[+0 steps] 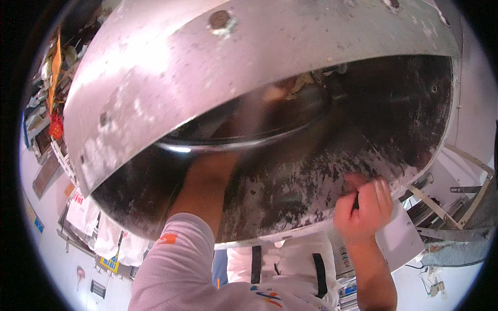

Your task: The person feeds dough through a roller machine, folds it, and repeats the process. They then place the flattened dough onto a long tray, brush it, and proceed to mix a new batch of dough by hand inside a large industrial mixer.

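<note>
A large, worn silver metal drum point(155, 67) with a wide opening fills most of the view. My left arm reaches deep through that opening, past a glossy curved inner rim point(249, 142). My left hand point(275, 93) is dim and blurred at the back, beside a crumpled tan piece point(301, 85) that could be cloth or paper; its fingers cannot be made out. At the front right edge of the drum, my right hand point(365, 210) is closed with its fingers curled. What it holds, if anything, is hidden. The drum's dark inside wall point(290, 192) has pale, scraped patches.
White bags point(106, 236) hang at the lower left, below cluttered shelves point(44, 109). A metal frame point(467, 207) stands to the right, near a white panel point(399, 236). Below the drum is a pale padded item with black straps point(280, 262).
</note>
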{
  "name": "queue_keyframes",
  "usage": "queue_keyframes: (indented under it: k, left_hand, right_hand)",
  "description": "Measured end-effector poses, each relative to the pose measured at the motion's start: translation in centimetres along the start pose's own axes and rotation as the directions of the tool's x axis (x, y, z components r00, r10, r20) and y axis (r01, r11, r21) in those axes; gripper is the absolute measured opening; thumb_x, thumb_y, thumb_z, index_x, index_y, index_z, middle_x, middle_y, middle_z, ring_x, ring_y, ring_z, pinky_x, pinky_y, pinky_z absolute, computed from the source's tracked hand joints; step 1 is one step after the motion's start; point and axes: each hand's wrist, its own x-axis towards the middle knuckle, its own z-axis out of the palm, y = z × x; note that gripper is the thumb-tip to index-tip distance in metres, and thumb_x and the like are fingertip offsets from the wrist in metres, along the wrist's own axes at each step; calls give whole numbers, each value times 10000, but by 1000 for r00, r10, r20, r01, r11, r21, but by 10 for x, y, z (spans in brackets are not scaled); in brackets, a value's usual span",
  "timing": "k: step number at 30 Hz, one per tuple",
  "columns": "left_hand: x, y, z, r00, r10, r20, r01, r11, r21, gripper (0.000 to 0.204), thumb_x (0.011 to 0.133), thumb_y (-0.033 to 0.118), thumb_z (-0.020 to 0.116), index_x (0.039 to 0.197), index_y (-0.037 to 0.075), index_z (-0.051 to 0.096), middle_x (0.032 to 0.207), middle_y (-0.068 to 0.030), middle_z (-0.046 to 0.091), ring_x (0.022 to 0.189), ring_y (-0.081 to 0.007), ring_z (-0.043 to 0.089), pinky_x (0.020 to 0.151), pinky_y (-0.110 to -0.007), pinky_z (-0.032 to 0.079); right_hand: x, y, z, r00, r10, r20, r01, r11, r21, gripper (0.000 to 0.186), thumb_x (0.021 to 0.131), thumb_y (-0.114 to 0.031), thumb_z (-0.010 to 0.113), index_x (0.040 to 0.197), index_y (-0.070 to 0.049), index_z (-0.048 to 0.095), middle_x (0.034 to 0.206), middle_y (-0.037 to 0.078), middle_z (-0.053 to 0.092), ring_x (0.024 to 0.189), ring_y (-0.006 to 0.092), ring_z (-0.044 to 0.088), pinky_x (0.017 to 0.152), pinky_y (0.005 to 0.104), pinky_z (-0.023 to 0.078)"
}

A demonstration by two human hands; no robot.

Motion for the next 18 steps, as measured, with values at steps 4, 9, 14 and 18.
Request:
queue_keyframes:
  k: [4,9,14,18]
  left_hand:
    - [45,-48,1,990,136,39,-141,973,181,718,895,246,653,1506,48,332,1562,-208,290,1413,-467,297,1166,-554,283]
    - [78,-38,37,988,142,53,-148,977,155,569,823,182,656,1338,1,495,1377,-217,488,1255,-441,472,1066,-503,403]
    - [60,-66,40,911,111,398,-203,959,197,296,808,171,629,1059,16,659,1086,-197,653,1044,-405,605,910,-506,478]
    - [48,-59,47,897,-5,442,-56,991,125,241,810,163,618,1014,57,688,1041,-167,676,977,-405,624,876,-503,483]
  right_hand:
    - [0,-1,-1,999,-42,31,42,999,18,222,636,-9,542,819,-22,666,683,92,536,594,282,501,525,377,414]
    - [1,-4,1,999,40,37,-40,999,4,305,610,14,511,859,-17,685,706,85,556,592,283,496,511,363,413]
    - [3,-6,2,999,-41,32,40,998,37,308,608,25,508,862,-8,680,725,88,578,593,286,499,506,358,417]
    - [2,-5,3,998,-51,44,50,998,29,280,615,29,512,846,-1,668,733,87,589,597,287,502,517,366,421]
